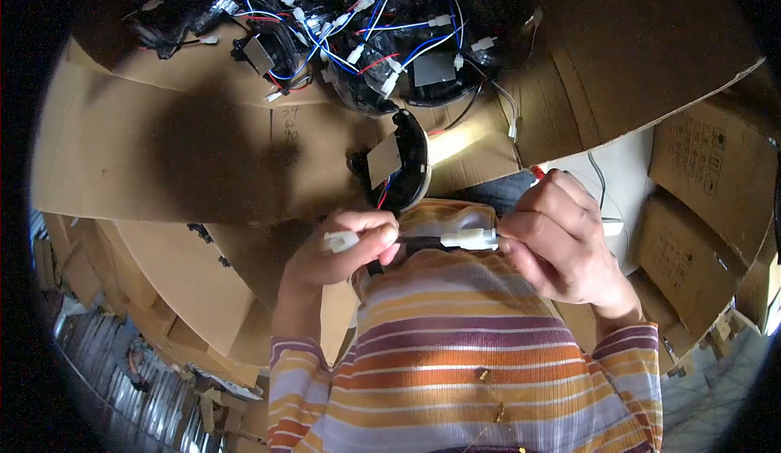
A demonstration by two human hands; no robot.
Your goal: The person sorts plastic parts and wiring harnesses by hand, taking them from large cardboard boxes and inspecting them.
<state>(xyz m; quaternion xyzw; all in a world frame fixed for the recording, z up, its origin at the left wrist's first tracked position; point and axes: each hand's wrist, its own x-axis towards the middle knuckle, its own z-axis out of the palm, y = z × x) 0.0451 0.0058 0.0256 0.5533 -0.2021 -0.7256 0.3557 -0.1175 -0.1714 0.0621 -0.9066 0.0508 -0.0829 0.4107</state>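
Note:
My left hand [350,246] is closed, pinching a dark wire lead between thumb and forefinger. A white plug connector [342,241] pokes out on the left side of that grip. To the right, a second white plug connector [469,239] lies level in front of my striped shirt. At its right end the fingers of my right hand [561,237] are closed on it. Just beyond my left hand rests a curved black lamp unit [413,160] with a grey square plate and red and blue wires. Bright light falls on the cardboard beside it.
Cardboard [228,168] covers the work surface. At the far side lies a heap of black lamp units [350,87] with tangled wires and white connectors. Cardboard boxes [708,152] stand at the right. A small red piece [537,173] shows beyond my right hand.

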